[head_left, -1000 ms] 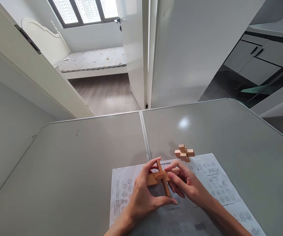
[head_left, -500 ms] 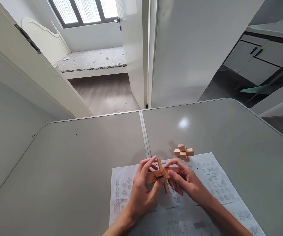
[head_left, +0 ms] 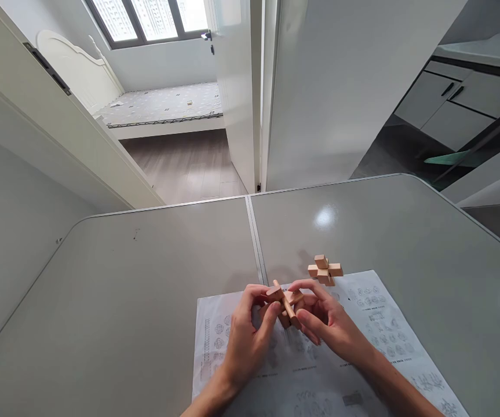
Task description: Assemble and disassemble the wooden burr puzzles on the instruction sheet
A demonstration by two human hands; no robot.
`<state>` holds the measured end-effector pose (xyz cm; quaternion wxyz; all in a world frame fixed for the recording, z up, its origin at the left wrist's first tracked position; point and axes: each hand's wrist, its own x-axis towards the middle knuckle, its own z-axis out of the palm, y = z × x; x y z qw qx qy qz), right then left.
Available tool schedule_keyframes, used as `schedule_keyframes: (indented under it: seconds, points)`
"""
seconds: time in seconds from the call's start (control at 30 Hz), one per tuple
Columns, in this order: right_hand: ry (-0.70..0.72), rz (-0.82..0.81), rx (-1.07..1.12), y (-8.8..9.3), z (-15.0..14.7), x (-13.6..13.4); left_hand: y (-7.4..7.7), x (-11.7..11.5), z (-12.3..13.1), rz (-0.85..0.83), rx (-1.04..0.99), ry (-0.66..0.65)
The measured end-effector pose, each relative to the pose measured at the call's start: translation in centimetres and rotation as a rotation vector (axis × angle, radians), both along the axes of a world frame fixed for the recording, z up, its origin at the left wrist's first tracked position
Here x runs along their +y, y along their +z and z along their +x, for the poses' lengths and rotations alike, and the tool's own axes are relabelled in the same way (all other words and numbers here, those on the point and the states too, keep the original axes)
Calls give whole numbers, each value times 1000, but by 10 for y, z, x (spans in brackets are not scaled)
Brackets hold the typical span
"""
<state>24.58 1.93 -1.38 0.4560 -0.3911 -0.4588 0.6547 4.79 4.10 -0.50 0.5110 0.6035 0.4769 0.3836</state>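
Head view: a cluster of crossed wooden bars (head_left: 285, 305) is held over a printed sheet (head_left: 349, 394); clock directions are taken from the cluster, with twelve o'clock pointing straight away from the person. From eight o'clock it is gripped by the left hand (head_left: 250, 336), with the thumb pressed against its near side and the fingers curled behind, partly hidden. From four o'clock its other end is pinched between the thumb and index finger of the right hand (head_left: 332, 324). Between one and two o'clock, a second wooden cross (head_left: 325, 270) is placed at the sheet's far edge; whether the paper is touched cannot be told. The sheet is laid on a grey table (head_left: 145, 301), crossed at eleven o'clock by a metal strip (head_left: 255, 234). Farther out, a bed (head_left: 167, 104) is seen at eleven, an open door (head_left: 236, 98) just before twelve, and cabinets (head_left: 432, 95) towards two.
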Motion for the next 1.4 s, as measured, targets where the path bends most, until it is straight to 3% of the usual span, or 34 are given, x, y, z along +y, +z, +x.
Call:
schedule_keyframes:
  seconds: [0.37,0.5,0.63,0.93,1.2,1.4]
  points:
    - [-87,124,-246,-19,-3,-12,-1,0,-1,-28,-102,38]
    - [-151,277,-387,-18,-3,-10,-1,-1,-1,8,-106,19]
    - [-151,385,-392,-18,-4,-7,-4,-1,-2,36,-110,16]
    - [-26,305,-321,-20,-3,-12,-11,-4,-2,181,-124,-55]
    - [-72,298,-282,-18,-4,-10,-6,-4,-2,146,-173,-28]
    - [-123,285,-321,-16,-3,-9,-1,-4,-2,83,-142,73]
